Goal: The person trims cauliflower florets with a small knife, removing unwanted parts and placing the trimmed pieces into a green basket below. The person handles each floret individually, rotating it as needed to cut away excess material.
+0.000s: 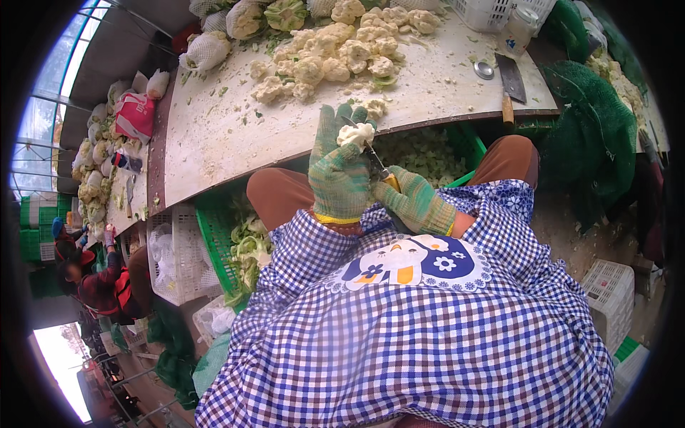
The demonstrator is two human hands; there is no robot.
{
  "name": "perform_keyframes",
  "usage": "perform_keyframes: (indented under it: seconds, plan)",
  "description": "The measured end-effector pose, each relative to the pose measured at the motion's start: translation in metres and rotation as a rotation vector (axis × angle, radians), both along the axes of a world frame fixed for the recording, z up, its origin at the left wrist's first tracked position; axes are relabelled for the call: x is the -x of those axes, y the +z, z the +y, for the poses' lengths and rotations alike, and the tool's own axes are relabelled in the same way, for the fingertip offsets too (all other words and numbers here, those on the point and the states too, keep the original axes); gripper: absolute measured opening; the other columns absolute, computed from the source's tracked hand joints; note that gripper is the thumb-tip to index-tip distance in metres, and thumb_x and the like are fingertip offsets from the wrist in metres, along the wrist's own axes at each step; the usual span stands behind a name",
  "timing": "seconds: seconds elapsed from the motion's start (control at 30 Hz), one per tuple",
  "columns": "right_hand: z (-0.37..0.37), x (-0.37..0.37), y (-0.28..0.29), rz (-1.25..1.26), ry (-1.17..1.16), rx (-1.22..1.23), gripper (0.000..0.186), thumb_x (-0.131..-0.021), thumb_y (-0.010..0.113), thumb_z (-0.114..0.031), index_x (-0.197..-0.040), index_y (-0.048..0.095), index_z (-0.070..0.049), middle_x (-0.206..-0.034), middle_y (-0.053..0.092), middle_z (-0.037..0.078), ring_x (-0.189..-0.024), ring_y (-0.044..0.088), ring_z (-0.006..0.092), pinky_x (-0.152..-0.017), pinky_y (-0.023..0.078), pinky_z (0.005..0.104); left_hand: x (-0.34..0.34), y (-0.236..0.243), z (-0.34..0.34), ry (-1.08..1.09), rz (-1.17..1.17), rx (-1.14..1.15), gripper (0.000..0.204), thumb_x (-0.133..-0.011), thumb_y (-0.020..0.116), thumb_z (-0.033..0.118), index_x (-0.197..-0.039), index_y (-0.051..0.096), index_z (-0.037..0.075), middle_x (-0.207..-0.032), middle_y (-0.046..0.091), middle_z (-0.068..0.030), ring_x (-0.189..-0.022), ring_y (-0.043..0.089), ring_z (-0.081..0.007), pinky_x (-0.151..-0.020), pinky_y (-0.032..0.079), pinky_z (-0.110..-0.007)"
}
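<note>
In front of my lap, at the table's near edge, my left hand [338, 180] wears a green striped knit glove. Its fingers point up, and it holds a small white cauliflower floret [356, 134] near the thumb. My right hand [422, 205], gloved alike, grips a small knife by its yellow handle [391, 180]. The knife's dark narrow blade [374, 158] runs up to the underside of the floret, partly hidden by my left hand. Just beyond, a pile of cut cauliflower florets [335, 53] lies on the white table [221, 132].
A cleaver [511, 80] and a round metal lid [484, 70] lie at the table's right. Green crates [214, 239] with trimmings stand below. Whole cauliflowers in white nets [205, 51] sit at the back left. Green netting [592, 121] hangs at the right. Other people [100, 282] work far left.
</note>
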State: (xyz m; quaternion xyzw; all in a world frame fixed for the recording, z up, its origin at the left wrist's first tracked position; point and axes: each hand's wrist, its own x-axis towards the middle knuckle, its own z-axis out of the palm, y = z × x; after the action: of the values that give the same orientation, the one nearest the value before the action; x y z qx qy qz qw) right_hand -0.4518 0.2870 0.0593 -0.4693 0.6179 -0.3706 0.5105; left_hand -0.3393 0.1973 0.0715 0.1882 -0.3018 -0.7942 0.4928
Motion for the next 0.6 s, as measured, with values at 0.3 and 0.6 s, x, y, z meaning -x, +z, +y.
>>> perform_keyframes:
  seconds: [0.3, 0.6]
  plan:
    - [0.016, 0.037, -0.019, -0.462, -0.094, -0.112, 0.031, -0.090, 0.062, -0.033, -0.096, 0.061, -0.003, -0.074, 0.059, 0.005, -0.066, 0.056, 0.0143, -0.060, 0.045, 0.0292, -0.014, -0.020, -0.028, -0.384, 0.315, -0.319, 0.053, -0.094, 0.047, 0.017, -0.139, 0.034, -0.006, -0.142, 0.037, -0.0258, -0.130, 0.039, -0.0376, -0.111, 0.032, -0.050]
    - [0.015, 0.048, 0.007, 0.146, 0.113, 0.163, 0.033, -0.088, 0.067, -0.029, -0.100, 0.061, 0.001, -0.080, 0.066, 0.017, -0.068, 0.062, 0.0223, -0.061, 0.049, 0.0338, -0.025, -0.006, -0.035, -0.462, -0.173, -0.280, 0.073, -0.080, 0.056, 0.006, -0.145, 0.025, -0.005, -0.134, 0.043, -0.0335, -0.121, 0.049, -0.0423, -0.105, 0.041, -0.051]
